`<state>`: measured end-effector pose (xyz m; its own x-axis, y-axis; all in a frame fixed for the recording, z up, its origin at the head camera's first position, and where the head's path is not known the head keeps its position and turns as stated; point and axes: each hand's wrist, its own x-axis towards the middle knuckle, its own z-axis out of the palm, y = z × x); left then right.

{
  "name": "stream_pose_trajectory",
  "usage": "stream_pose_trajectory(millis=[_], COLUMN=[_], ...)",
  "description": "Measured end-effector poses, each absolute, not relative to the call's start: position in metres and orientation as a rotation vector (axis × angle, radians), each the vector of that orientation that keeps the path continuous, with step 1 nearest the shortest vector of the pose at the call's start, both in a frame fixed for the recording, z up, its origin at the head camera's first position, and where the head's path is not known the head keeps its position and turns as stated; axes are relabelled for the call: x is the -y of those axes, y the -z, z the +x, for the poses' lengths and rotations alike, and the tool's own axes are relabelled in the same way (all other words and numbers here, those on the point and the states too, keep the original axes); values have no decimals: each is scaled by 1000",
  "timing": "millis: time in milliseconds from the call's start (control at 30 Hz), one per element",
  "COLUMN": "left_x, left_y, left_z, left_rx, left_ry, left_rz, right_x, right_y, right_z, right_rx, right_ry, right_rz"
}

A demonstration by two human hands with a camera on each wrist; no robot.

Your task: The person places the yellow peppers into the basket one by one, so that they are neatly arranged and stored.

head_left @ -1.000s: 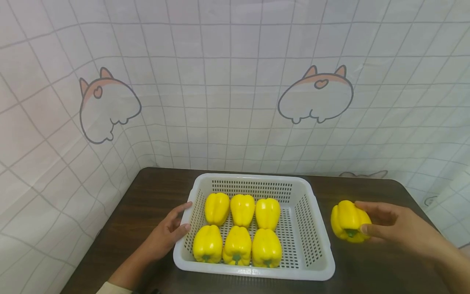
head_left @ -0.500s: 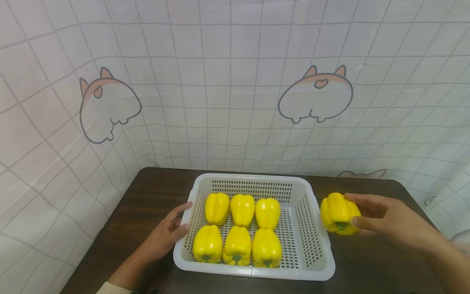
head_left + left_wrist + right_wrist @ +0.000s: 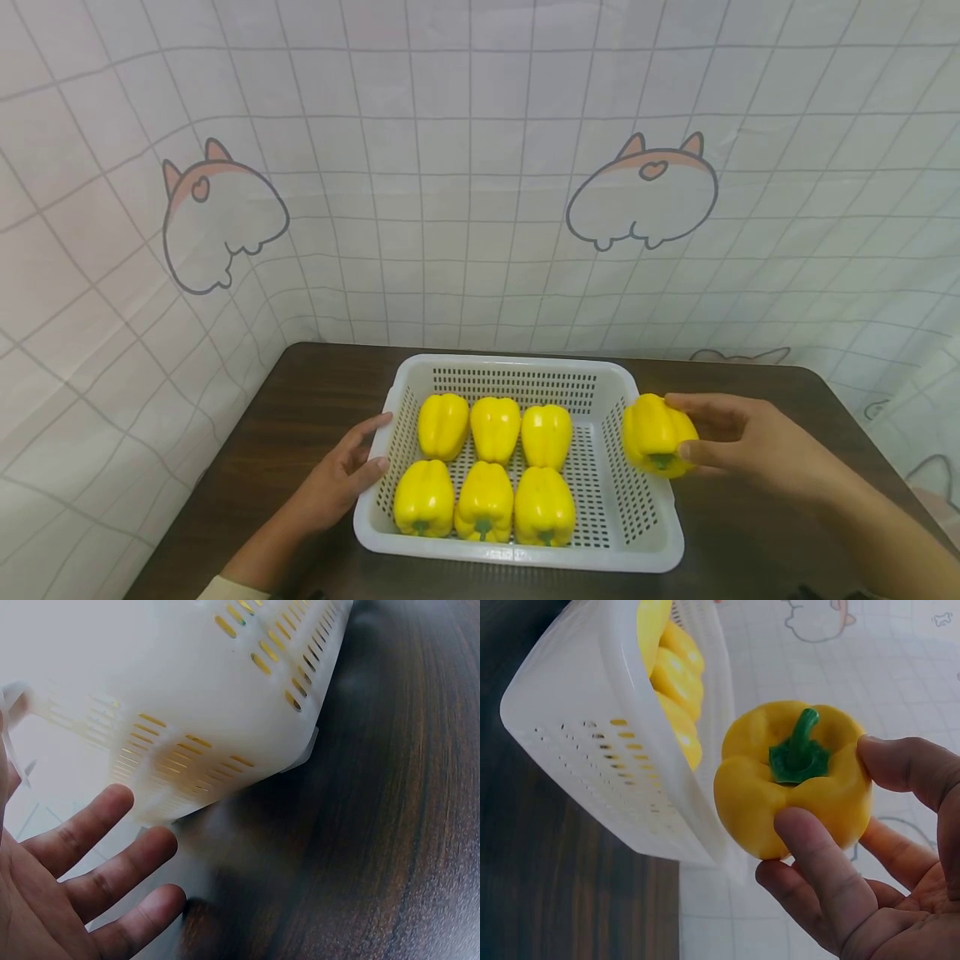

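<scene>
A white perforated plastic basket (image 3: 517,558) holds several yellow bell peppers (image 3: 484,500) in two rows, towards its left side. My left hand (image 3: 337,479) touches the basket's left rim with index finger and thumb. In the left wrist view, the other fingers (image 3: 124,874) stretch loosely beside the basket wall. My right hand (image 3: 757,442) holds another yellow bell pepper (image 3: 658,435) over the right rim, between thumb and fingers. Its green stem (image 3: 800,754) faces the camera in the right wrist view, and the basket wall (image 3: 592,765) is just left of it.
The basket stands on a dark wood-grain table (image 3: 322,383). Behind the table hangs a white grid-patterned cloth (image 3: 450,208) with cartoon animal drawings. Inside the basket, the perforated floor (image 3: 588,492) is bare along the right side.
My right hand has carried the bell pepper leftward, from beside the basket to over its right rim. The left hand and the peppers in the basket have stayed in place.
</scene>
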<state>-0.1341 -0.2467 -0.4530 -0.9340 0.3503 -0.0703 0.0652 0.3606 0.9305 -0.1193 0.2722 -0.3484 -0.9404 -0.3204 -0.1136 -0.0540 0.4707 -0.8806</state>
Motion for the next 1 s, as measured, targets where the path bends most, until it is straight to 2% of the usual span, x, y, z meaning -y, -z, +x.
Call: stream_pose_trajectory(millis=[1000], left_x=[246], left_y=[452], left_z=[-134], left_rx=[-2391], left_ry=[-1582], left_rz=[334], right_x=[-215], right_y=[361], right_z=[-131], right_rx=[-2540], right_ry=[1307], right_rz=[-271])
